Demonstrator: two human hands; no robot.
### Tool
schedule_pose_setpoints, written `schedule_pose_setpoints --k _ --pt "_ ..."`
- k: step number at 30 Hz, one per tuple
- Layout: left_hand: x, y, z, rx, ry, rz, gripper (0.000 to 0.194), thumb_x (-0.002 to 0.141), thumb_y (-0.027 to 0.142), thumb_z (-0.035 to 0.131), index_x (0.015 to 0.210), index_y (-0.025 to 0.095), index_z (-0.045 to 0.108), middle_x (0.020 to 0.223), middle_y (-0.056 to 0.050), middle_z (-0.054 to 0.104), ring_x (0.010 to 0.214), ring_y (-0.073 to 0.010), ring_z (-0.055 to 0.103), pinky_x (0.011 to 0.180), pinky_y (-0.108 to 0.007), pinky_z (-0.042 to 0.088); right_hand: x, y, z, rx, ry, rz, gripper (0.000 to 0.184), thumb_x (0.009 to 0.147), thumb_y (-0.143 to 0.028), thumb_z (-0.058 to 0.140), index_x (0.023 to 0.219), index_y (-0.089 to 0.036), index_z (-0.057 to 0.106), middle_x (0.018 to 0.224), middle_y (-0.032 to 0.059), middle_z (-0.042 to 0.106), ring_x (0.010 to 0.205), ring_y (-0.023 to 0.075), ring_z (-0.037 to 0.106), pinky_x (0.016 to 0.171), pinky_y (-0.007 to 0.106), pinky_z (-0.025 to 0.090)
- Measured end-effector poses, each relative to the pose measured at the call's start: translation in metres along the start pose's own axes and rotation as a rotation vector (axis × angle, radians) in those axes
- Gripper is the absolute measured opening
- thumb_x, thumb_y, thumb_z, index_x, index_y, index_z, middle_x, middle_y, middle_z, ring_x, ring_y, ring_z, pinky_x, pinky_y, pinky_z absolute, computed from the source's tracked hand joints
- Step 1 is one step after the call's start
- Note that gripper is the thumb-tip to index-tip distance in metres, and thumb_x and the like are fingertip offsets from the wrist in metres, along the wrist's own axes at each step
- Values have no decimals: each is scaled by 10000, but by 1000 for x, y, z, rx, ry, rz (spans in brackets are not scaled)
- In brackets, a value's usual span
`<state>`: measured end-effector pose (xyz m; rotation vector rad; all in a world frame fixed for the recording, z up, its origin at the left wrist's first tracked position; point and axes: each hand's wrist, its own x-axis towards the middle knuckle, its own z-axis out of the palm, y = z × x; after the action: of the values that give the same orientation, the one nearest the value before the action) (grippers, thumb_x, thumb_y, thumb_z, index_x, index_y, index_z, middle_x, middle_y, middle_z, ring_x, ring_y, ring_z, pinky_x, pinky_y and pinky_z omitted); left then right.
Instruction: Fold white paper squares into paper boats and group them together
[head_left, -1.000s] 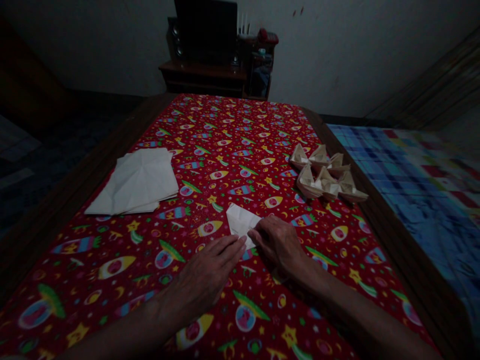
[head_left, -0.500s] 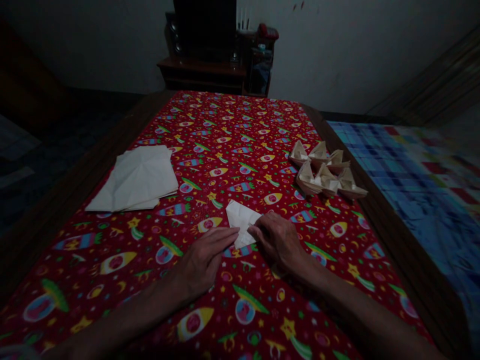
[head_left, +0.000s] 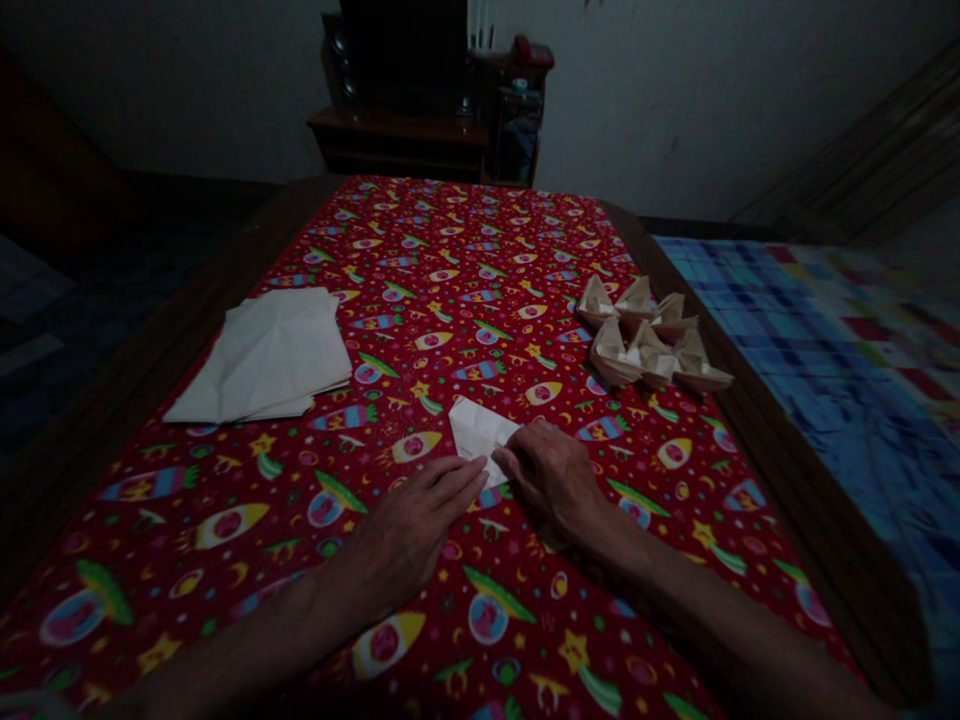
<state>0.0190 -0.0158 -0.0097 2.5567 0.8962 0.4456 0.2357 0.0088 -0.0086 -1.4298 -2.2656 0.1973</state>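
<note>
A small piece of folded white paper (head_left: 476,430) lies on the red patterned cloth in front of me. My left hand (head_left: 420,510) rests flat with its fingers stretched out, the fingertips pressing on the paper's lower left edge. At the paper's right side, my right hand (head_left: 555,475) is curled, with thumb and fingers closed on that corner. The fingers hide the right part of the paper.
On the left lies a stack of creased white paper sheets (head_left: 281,350). Several folded paper boats (head_left: 652,345) stand in two rows at the right. The table's wooden edge (head_left: 780,450) runs along the cloth (head_left: 480,270). Beyond the far end are a dark screen and its stand (head_left: 401,130).
My left fingertips have slid slightly right over the paper's lower edge, covering its bottom corner. The right hand keeps its hold. The view has shifted a little.
</note>
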Motion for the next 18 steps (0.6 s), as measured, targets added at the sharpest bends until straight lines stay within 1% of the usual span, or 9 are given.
schedule_pose_setpoints --k 4,8,10,12,13,15,16,18 --pt "-1 1 0 71 -63 -10 693 760 -52 359 1414 161 274 1454 -46 362 1292 -231 311 1016 -442 425 -1 3 5 -44 27 -14 276 912 -311 449 704 -169 563 662 32 556 595 133 463 561 252 315" --pt "0 1 1 132 -89 -9 715 739 -54 369 1416 154 268 1465 -35 345 1300 -238 303 1030 -446 401 0 5 6 -85 57 -13 232 893 -322 495 741 -172 585 694 35 578 646 147 491 567 256 342" --pt "0 0 3 159 -94 -11 732 727 -58 374 1419 154 262 1471 -31 337 1306 -234 299 1044 -435 384 0 2 4 -146 110 -43 209 898 -298 487 789 -167 609 786 68 620 739 180 520 612 280 386" --pt "-1 0 5 180 -89 -15 741 718 -57 381 1419 155 264 1467 -33 343 1312 -232 295 1050 -427 375 -6 -4 1 -187 147 -144 197 911 -238 453 906 -152 630 962 107 651 881 218 541 719 339 437" --pt "-2 -1 6 188 -79 -14 735 719 -51 386 1415 156 274 1459 -37 355 1315 -233 294 1052 -426 373 -10 -7 0 -187 128 -214 217 917 -205 432 1005 -143 621 1083 121 636 977 235 536 802 385 443" --pt "-3 -1 7 201 -58 -8 706 730 -36 396 1403 154 301 1439 -50 384 1319 -235 292 1055 -422 368 -24 -13 -2 -124 28 -402 293 928 -175 406 1174 -121 557 1190 112 608 1074 212 532 939 409 424" --pt "-4 -1 7 206 -51 -4 695 735 -32 398 1399 152 308 1435 -56 390 1320 -233 292 1056 -418 366 -31 -14 -4 -117 -29 -409 335 930 -170 402 1241 -107 512 1262 119 564 1153 211 500 1011 425 388" --pt "-4 0 6 211 -46 0 695 736 -39 390 1400 148 304 1439 -62 383 1321 -227 294 1059 -407 363 -46 -14 -7 -139 -121 -332 450 933 -262 431 1348 -88 406 1391 141 433 1296 242 375 1062 448 358"
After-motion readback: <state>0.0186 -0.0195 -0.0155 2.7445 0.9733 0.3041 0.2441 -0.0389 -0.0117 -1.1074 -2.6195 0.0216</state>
